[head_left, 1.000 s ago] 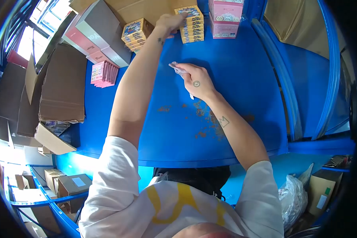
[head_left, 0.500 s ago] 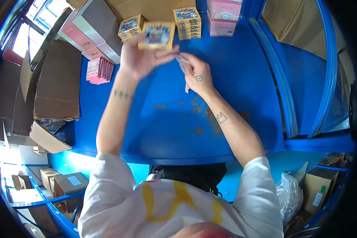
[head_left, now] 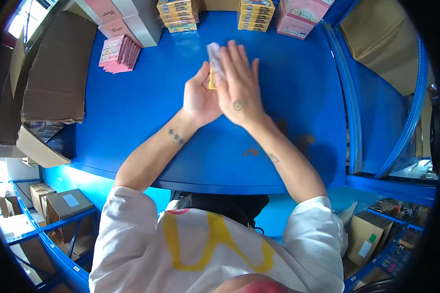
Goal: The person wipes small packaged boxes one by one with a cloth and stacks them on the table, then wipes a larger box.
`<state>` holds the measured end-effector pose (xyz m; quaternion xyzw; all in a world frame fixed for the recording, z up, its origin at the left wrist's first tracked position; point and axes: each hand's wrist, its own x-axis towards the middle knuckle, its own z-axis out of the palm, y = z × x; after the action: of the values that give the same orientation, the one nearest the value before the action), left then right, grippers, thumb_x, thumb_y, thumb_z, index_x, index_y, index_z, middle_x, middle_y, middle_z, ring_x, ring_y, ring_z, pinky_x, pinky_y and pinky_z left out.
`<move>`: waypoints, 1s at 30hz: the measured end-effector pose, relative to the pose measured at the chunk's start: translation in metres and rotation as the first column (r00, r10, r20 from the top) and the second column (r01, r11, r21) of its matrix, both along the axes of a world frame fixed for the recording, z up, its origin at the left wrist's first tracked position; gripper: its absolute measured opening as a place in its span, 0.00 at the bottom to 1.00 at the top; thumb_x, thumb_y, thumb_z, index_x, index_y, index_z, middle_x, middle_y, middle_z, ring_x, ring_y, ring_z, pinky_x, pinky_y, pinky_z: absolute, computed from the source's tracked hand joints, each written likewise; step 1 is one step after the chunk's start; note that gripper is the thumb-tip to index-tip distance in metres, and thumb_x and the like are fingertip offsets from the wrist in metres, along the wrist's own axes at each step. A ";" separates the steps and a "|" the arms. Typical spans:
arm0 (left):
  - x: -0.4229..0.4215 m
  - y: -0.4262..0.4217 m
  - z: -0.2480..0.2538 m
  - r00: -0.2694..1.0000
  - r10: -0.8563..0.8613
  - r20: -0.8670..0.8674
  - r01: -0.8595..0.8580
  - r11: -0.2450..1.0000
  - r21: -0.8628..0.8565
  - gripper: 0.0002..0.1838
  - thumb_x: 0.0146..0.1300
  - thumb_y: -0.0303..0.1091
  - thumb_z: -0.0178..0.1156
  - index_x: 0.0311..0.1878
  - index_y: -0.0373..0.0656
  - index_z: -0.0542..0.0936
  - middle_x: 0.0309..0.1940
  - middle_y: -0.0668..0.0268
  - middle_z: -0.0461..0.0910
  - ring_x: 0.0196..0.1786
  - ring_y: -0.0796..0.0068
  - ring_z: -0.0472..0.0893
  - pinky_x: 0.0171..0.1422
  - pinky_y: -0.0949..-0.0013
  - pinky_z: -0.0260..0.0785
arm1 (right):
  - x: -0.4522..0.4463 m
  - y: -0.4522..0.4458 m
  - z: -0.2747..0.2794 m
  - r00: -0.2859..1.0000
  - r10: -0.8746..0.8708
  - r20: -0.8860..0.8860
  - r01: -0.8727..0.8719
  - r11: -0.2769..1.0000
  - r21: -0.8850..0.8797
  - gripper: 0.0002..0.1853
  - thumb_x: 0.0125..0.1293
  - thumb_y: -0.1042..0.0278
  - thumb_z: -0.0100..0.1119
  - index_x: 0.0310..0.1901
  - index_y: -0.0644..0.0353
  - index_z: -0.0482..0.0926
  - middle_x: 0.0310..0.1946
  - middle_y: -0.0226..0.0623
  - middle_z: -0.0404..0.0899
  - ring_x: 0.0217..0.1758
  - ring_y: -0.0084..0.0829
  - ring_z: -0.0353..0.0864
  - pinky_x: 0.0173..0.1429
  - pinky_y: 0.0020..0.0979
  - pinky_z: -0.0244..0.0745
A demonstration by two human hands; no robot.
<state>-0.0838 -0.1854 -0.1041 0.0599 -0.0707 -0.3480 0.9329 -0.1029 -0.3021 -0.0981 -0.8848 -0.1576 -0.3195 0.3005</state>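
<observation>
The left hand point(head_left: 199, 101) held a yellow box point(head_left: 212, 84) over the table point(head_left: 132, 107); the right hand point(head_left: 240, 90), fingers straight, laid a cloth point(head_left: 213, 52) against it. This looked like wiping; the next move called for a steady left grip.

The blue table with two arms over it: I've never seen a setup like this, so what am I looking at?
No robot here: these are a person's bare hands, and every picture comes from one camera worn on their head, looking down. The left hand holds a small yellow box; the right hand lies flat against it with a pale cloth. On the blue table stand stacked yellow boxes, pink boxes and a row of pink packets.
</observation>
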 end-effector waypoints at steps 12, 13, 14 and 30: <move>-0.004 -0.005 0.011 0.994 0.069 0.082 -0.085 0.976 0.200 0.24 0.74 0.43 0.48 0.69 0.48 0.65 0.63 0.50 0.70 0.66 0.54 0.70 0.71 0.48 0.60 | 0.039 -0.060 -0.009 0.981 0.181 -0.067 -0.147 0.925 0.350 0.21 0.66 0.78 0.56 0.61 0.63 0.76 0.56 0.47 0.81 0.54 0.42 0.84 0.50 0.39 0.80; -0.004 -0.006 0.009 0.994 0.066 0.083 -0.082 0.976 0.200 0.24 0.74 0.43 0.48 0.69 0.48 0.65 0.63 0.50 0.70 0.66 0.54 0.70 0.71 0.48 0.60 | 0.040 -0.065 -0.009 0.982 0.178 -0.066 -0.144 0.926 0.349 0.21 0.66 0.78 0.56 0.61 0.63 0.76 0.56 0.47 0.81 0.54 0.42 0.84 0.50 0.39 0.80; -0.002 -0.006 0.005 0.992 0.051 0.115 -0.074 0.976 0.206 0.24 0.74 0.44 0.47 0.69 0.47 0.65 0.64 0.48 0.69 0.67 0.53 0.70 0.71 0.46 0.60 | 0.041 -0.069 -0.008 0.984 0.165 -0.067 -0.124 0.904 0.409 0.20 0.66 0.78 0.55 0.61 0.64 0.76 0.53 0.46 0.83 0.49 0.40 0.84 0.46 0.36 0.80; 0.010 0.012 0.008 0.981 0.095 0.168 -0.149 0.925 0.349 0.22 0.77 0.50 0.43 0.64 0.46 0.67 0.53 0.47 0.77 0.53 0.56 0.81 0.55 0.53 0.77 | 0.023 -0.061 0.010 0.841 0.497 -0.215 -0.368 0.816 0.445 0.17 0.63 0.82 0.55 0.53 0.63 0.82 0.38 0.39 0.87 0.25 0.26 0.78 0.29 0.24 0.72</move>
<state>-0.0742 -0.1736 -0.0958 0.2597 -0.0710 -0.2907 0.9182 -0.0799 -0.3628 -0.0877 -0.7872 -0.2397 -0.1178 0.5559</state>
